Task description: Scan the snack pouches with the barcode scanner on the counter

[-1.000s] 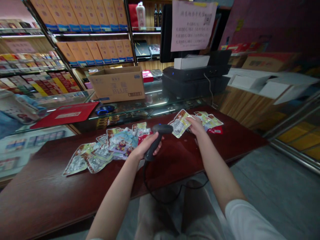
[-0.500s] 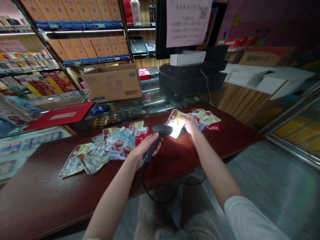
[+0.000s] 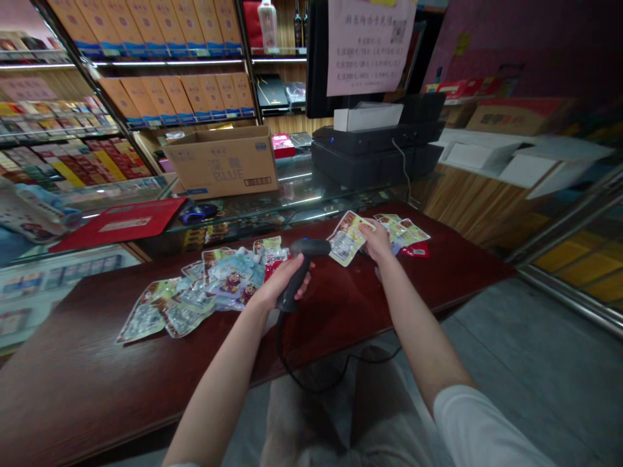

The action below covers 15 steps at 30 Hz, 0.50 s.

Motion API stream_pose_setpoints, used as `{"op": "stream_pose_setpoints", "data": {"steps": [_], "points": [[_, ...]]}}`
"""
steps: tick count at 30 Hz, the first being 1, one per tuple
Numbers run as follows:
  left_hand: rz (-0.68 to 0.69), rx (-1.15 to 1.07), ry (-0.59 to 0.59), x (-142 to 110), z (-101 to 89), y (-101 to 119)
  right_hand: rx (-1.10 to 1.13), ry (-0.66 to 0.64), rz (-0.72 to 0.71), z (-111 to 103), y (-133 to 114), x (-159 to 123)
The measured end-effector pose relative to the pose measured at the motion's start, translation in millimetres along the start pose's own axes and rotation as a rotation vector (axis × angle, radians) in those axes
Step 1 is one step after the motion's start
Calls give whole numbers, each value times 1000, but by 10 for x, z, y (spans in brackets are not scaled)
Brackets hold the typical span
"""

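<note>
My left hand [image 3: 286, 280] is wrapped round the handle of a black barcode scanner [image 3: 310, 247], whose head points right. Its cord loops down past the table edge. In my right hand [image 3: 376, 240] is a yellow-and-brown snack packet [image 3: 347, 239], tilted up just off the scanner's front; no light falls on it. A pile of snack packets [image 3: 228, 279], in yellow, blue and red, lies left of the scanner. Behind my right hand rests a smaller group of packets [image 3: 411, 231], with a red packet [image 3: 415, 250] at its near side.
The dark red table [image 3: 97, 363] meets a glass counter [image 3: 253, 211]. A cardboard box [image 3: 224, 162], a red folder [image 3: 121, 222] and a mouse [image 3: 198, 213] stand or lie on the glass. A monitor [image 3: 318, 58] with a paper notice rises behind. Shelves of boxed goods line the back.
The scanner's bright light on the packet has gone out. My right hand and the packet have shifted slightly right, while the scanner has risen a little in my left hand.
</note>
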<state>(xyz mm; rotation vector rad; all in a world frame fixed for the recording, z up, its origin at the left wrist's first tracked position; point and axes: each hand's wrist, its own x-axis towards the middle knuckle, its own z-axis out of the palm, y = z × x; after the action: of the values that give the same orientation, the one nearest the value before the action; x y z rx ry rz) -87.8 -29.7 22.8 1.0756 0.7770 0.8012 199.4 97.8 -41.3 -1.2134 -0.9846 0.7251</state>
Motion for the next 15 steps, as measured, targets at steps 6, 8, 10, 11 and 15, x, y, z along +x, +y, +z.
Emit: {"op": "stream_pose_setpoints", "data": {"steps": [6, 8, 10, 11, 15], "points": [[115, -131, 53, 4, -176, 54, -538, 316, -254, -301, -4, 150], [156, -160, 89, 20, -216, 54, -695, 365, -282, -325, -29, 92], [174, -167, 120, 37, -236, 49, -862, 347, -332, -305, -64, -4], [175, -166, 132, 43, -239, 46, -935, 279, -357, -284, -79, -57], [153, -162, 152, 55, -246, 37, -1134, -116, -329, -199, -99, -196]]}}
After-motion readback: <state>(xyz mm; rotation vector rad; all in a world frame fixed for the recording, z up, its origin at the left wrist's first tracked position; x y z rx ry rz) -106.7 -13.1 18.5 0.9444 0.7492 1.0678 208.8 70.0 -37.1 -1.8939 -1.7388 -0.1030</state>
